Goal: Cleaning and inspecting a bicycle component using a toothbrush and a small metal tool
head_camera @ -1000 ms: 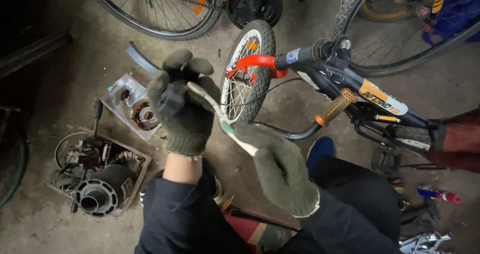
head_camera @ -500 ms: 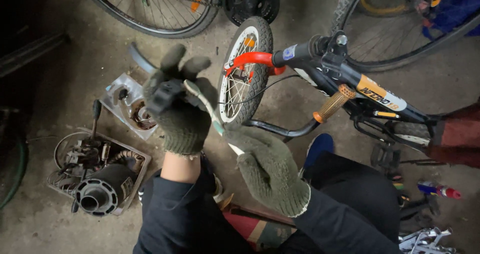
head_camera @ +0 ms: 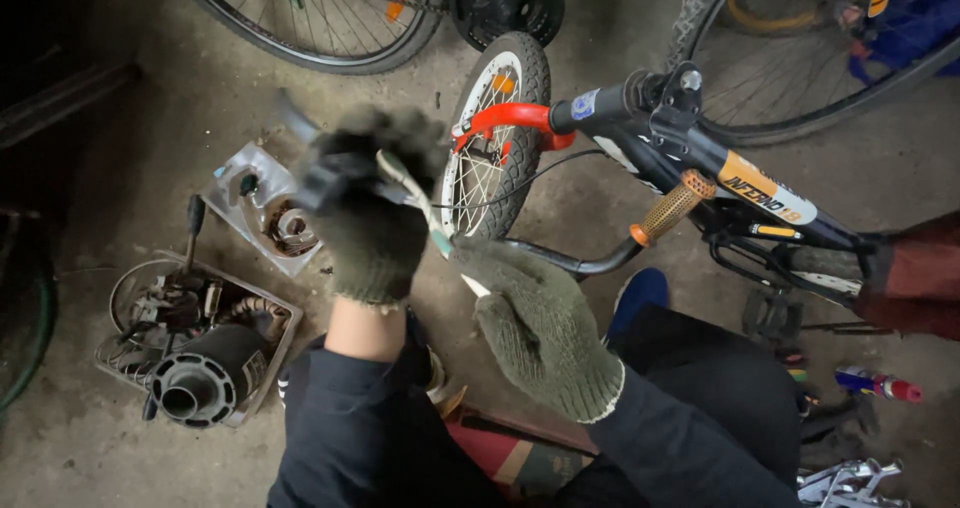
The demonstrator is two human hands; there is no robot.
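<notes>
Dusty concrete floor (head_camera: 120, 118), small bicycle (head_camera: 640, 168), possibly motor parts (head_camera: 200, 368)

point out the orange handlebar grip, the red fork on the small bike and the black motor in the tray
orange ribbed rubber handlebar grip (head_camera: 672, 206), head view, middle of the grip
red metal fork of the small bike (head_camera: 510, 118), head view, top of its arch over the wheel
black round motor (head_camera: 205, 376), head view, its barrel side

Small bike (head_camera: 640, 158) on its side across the floor (head_camera: 130, 148), front wheel (head_camera: 495, 138) just behind the raised hands. Left hand (head_camera: 365, 213) left of and touching right hand (head_camera: 545, 328), a thin strip (head_camera: 425, 218) between them. Tray of parts (head_camera: 265, 218) left of the wheel; motor (head_camera: 200, 378) nearer, lower left. Two bigger wheels along the far edge. Spray can (head_camera: 880, 383) far right.
</notes>
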